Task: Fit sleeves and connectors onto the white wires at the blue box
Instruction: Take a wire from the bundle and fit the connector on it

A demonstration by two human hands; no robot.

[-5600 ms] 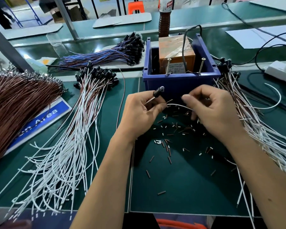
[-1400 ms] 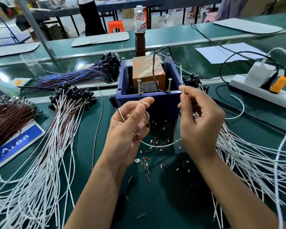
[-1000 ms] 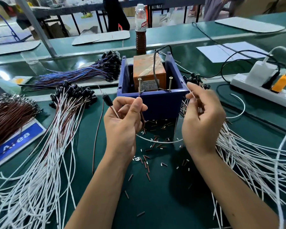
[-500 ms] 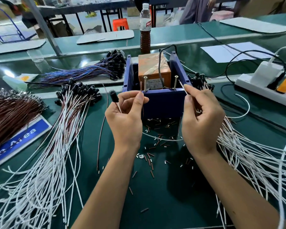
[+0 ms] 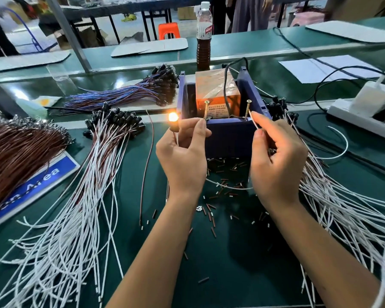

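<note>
Here, a person's two hands work at the front of a blue box [image 5: 229, 138] on a green bench. The left hand [image 5: 182, 156] pinches a wire beside a glowing orange lamp [image 5: 173, 117]. The right hand [image 5: 276, 161] pinches a white wire [image 5: 253, 122], its tip touching a brass screw [image 5: 247, 108].

Box label [image 5: 218, 110] unreadable — blue sign [image 5: 33, 185] cut off

Green-topped workbenches [image 5: 242, 44] are running in rows across the room. A grey metal post [image 5: 67, 32] is leaning up from the near bench. Beyond, 1 orange stool [image 5: 169, 30] is standing on the pale floor [image 5: 129, 27] among black table legs.
</note>
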